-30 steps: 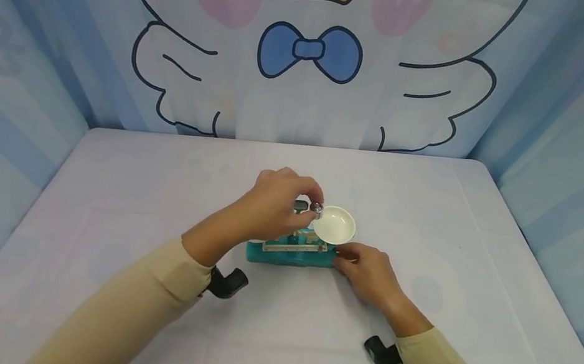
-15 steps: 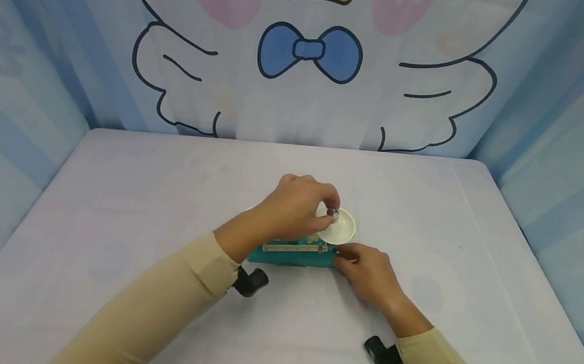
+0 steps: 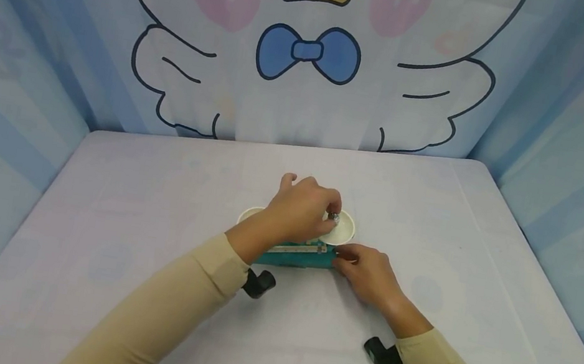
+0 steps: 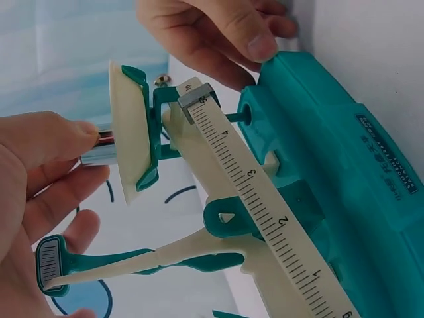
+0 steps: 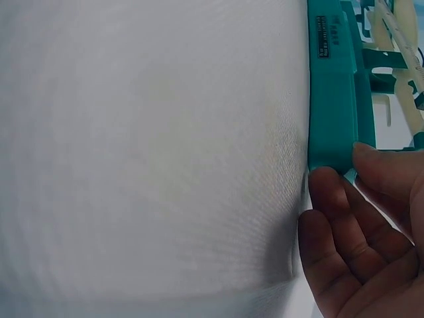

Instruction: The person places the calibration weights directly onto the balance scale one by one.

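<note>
A teal and cream balance scale (image 3: 294,261) stands in the middle of the table. In the head view my left hand (image 3: 299,211) is over its right pan (image 3: 342,235). Thumb and fingers pinch a shiny metal weight (image 4: 99,152), whose lower end is right at the face of that pan in the left wrist view. The ruled beam (image 4: 255,189) carries a grey slider near the right end. My right hand (image 3: 369,273) holds the right end of the base, thumb on top and fingers against its end in the right wrist view. The left forearm partly hides the left pan (image 3: 247,213).
A white cloth (image 3: 153,199) covers the table. Behind it hangs a curtain (image 3: 302,114) with a cartoon print, and pale blue curtains close in both sides. A dark camera mount (image 3: 259,284) sticks out under the left wrist, close in front of the scale.
My left hand has moved right with the metal weight, from over the middle of the scale to the right pan, and slightly lower. The right hand keeps its place on the base.
</note>
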Demonstrator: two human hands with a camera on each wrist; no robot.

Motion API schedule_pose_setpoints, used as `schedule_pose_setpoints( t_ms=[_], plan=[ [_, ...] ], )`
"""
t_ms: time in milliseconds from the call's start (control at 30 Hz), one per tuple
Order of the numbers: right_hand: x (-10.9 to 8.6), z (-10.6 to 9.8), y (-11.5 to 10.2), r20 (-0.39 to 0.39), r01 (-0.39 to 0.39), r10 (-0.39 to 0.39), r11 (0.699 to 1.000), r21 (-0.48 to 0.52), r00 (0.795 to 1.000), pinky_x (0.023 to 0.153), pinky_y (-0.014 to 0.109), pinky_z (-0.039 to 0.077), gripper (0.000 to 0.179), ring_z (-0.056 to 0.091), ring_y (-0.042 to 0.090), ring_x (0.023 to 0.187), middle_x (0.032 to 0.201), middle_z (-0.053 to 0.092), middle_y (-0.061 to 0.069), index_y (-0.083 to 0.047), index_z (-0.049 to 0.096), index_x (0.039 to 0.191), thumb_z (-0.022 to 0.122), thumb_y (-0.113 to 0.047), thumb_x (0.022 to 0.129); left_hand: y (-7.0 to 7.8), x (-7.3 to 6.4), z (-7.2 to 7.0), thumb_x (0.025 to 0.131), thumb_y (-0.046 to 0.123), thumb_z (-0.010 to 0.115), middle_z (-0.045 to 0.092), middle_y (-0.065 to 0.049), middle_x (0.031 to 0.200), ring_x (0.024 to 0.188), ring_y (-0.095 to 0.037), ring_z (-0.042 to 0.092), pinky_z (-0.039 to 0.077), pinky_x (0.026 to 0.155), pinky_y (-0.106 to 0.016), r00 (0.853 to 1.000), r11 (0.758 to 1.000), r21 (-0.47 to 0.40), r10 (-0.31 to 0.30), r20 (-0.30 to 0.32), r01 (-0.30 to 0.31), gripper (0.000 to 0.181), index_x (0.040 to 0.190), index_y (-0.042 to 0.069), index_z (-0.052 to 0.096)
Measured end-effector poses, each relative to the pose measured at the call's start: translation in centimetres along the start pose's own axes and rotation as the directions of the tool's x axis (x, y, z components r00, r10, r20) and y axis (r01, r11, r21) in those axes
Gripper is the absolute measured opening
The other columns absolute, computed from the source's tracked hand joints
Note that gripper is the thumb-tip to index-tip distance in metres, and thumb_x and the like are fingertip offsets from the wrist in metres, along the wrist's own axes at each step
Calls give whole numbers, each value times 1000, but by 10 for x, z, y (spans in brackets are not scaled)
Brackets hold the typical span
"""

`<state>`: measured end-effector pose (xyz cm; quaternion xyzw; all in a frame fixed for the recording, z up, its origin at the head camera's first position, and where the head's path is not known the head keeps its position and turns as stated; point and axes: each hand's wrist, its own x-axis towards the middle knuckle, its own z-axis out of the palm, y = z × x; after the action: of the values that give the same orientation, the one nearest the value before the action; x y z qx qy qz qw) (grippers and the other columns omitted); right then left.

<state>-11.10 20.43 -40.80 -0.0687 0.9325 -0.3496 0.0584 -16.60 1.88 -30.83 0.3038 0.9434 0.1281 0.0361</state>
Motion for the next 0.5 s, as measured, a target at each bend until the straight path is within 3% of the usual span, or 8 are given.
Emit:
schedule_pose_setpoints(
  t_ms=[500],
  plan=[
    [-1, 0, -1, -27, 31, -31, 1000, 0, 999, 83, 44, 55, 30, 70, 26, 97, 108, 73, 10, 0, 71, 118, 67, -17, 94, 0, 1, 3, 96, 31, 67, 70, 8, 97, 101, -18, 55, 25, 108, -63, 1000, 1000, 14, -15, 4, 15, 18, 111, 23, 72]
  ],
)
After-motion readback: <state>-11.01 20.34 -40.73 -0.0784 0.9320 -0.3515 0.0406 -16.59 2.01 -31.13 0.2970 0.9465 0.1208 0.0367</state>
